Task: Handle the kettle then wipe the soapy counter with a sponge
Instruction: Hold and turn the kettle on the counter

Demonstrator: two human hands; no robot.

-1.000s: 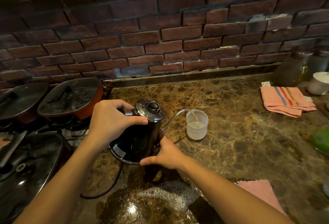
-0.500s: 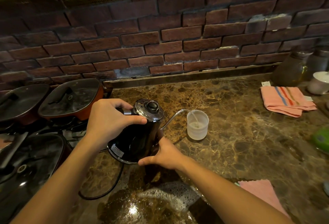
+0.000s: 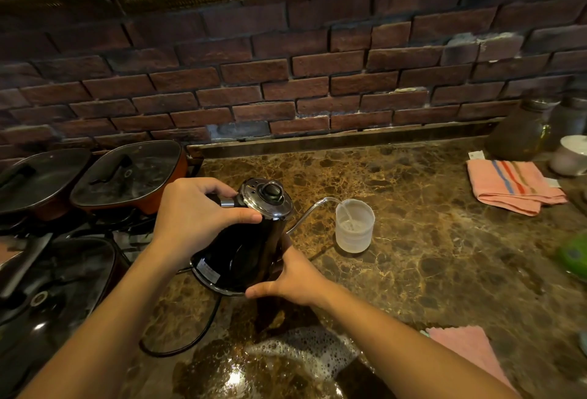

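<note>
A black gooseneck kettle [image 3: 241,249] with a steel lid is tilted to the right above the brown marble counter [image 3: 444,240]. My left hand [image 3: 193,217] grips its handle at the top. My right hand [image 3: 292,278] holds its base from the right. Water runs from the thin spout into a small clear cup [image 3: 355,225]. A patch of soapy foam [image 3: 305,354] lies on the counter near the front edge, between my forearms. A green object [image 3: 575,254] at the right edge is blurred; I cannot tell what it is.
Several lidded pans [image 3: 127,173] crowd the left side. The kettle's black cord [image 3: 187,338] loops on the counter. A striped pink towel [image 3: 514,186], a jar [image 3: 521,132] and a white bowl [image 3: 571,154] sit at the back right. A pink cloth [image 3: 467,351] lies front right.
The kettle has tipped slightly further toward the cup while the water keeps running. Both hands keep their hold.
</note>
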